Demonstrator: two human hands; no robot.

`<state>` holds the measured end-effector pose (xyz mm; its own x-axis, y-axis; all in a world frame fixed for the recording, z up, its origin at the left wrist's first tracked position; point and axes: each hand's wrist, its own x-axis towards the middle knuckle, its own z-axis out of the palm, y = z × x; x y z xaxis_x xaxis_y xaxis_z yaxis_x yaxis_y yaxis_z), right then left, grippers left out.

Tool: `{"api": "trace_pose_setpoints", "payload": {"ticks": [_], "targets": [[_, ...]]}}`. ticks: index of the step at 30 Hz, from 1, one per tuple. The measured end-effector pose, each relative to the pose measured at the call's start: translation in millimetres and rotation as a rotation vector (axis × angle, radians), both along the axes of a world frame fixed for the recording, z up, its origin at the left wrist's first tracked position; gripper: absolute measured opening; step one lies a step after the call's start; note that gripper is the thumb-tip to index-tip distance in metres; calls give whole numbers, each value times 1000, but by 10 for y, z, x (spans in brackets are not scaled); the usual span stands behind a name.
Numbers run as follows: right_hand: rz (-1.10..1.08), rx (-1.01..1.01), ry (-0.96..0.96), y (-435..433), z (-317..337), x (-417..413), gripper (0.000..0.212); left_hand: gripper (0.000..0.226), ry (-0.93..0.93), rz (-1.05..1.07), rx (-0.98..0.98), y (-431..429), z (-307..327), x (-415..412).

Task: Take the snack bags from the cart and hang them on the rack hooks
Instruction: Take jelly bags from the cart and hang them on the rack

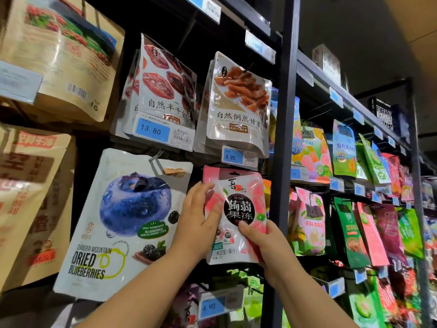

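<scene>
Pink jelly bag (238, 209) at centre of frame, upright, held against the rack between both hands. Left hand (201, 216) grips its left edge, thumb on the front. Right hand (262, 242) pinches the lower right corner, thumb on the front, fingers behind. The bag's top sits just below the 4.90 price tag (233, 157); can't tell if it's on a hook. Dried blueberries bag (123, 221) hangs just left. Sweet potato bag (238, 102) hangs above. Dark upright post (283, 114) stands just right of the bag.
</scene>
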<state>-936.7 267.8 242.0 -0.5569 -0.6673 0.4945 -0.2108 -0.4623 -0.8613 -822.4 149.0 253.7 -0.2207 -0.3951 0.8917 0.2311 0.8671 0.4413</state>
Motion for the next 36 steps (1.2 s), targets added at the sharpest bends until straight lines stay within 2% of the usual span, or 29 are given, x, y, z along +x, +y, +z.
{"api": "trace_pose_setpoints", "payload": {"ticks": [6, 15, 20, 22, 27, 32, 34, 36], "targets": [[1, -10, -63, -152, 54, -10, 29, 49, -84, 6, 64, -70, 25, -56], [-73, 35, -67, -330, 48, -111, 32, 56, -163, -35, 176, -53, 155, -114], [-223, 167, 68, -466, 35, -124, 58, 69, -284, 92, 214, -103, 140, -206], [-259, 202, 106, -520, 49, -128, 55, 71, -320, 149, 198, -140, 128, -239], [-288, 270, 119, -700, 97, -181, 61, 73, -436, 177, 237, -226, 107, -342], [-287, 322, 138, -911, 65, -308, 103, 69, -468, 164, 292, -275, 97, -394], [-313, 332, 149, -940, 50, -309, 100, 68, -468, 148, 327, -272, 85, -397], [-345, 326, 174, -922, 42, -256, 87, 66, -462, 137, 346, -259, 64, -400]]}}
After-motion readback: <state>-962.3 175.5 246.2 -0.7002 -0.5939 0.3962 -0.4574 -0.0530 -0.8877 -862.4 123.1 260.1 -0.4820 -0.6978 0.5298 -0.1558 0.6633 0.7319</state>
